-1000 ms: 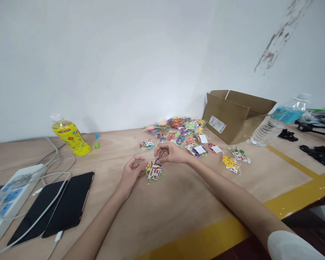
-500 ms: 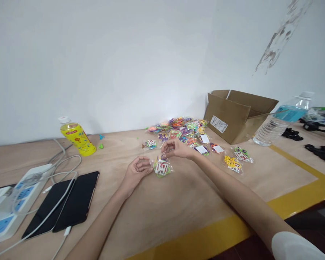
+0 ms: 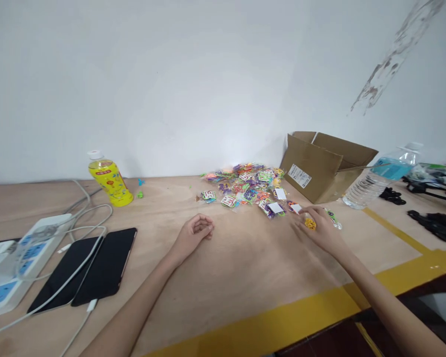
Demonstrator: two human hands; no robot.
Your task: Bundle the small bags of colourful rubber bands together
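Note:
On the bare wood, my left hand (image 3: 194, 234) rests with its fingers curled in and nothing visible in them. My right hand (image 3: 319, 229) reaches over the small clear packet of yellow plastic pieces (image 3: 310, 223), thumb and fingers apart; it partly covers that packet. Just beyond its fingertips lies a packet with a white label (image 3: 294, 207). A green-and-white packet (image 3: 333, 218) shows partly behind the hand. Before the heap of colourful packets (image 3: 250, 183) lie a packet with a red-and-white card (image 3: 228, 201) and another carded packet (image 3: 208, 196).
An open cardboard box (image 3: 312, 168) stands at the back right beside a large water bottle (image 3: 371, 181). To the left are a yellow drink bottle (image 3: 111, 183), two dark phones (image 3: 106, 267), a power strip (image 3: 33, 253) and white cables. Black cords (image 3: 434, 225) lie far right.
The packet that was between both hands now lies in front of the heap. My right hand has moved right to the yellow packet; my left hand has stayed nearly in place.

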